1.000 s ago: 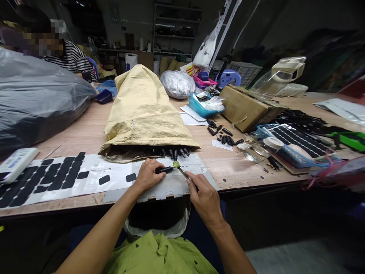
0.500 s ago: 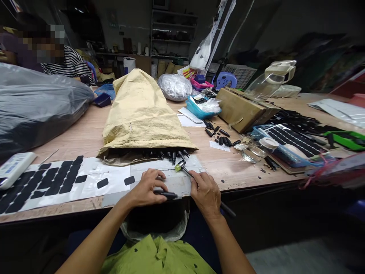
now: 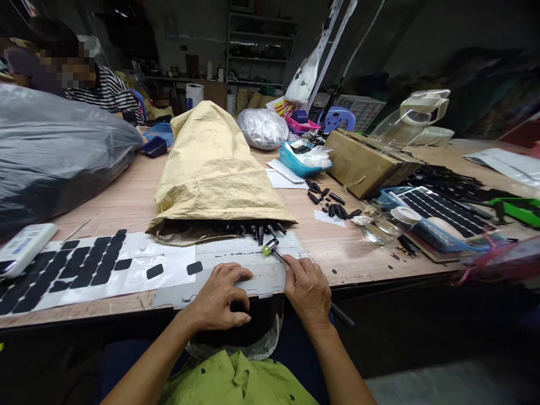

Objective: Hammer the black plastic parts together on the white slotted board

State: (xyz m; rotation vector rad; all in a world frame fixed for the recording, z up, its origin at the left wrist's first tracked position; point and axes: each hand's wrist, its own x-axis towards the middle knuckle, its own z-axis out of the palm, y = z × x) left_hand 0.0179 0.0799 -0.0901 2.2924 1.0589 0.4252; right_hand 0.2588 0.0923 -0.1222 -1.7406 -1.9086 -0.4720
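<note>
Beyond the left hand (image 3: 219, 297), which is hovering empty and loosely spread, black tubes (image 3: 261, 234) are poking from the yellow sack (image 3: 213, 169); to its right, the right hand (image 3: 309, 291) is tightly gripping a small hammer (image 3: 270, 246).

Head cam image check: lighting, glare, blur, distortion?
Head view: back shelving dim, worktable brighter; head view: sheen on the grey plastic bag; head view: pink plastic bag smeared, hammer readable; head view: clear jug looks stretched, probably wide-angle distortion.
</note>
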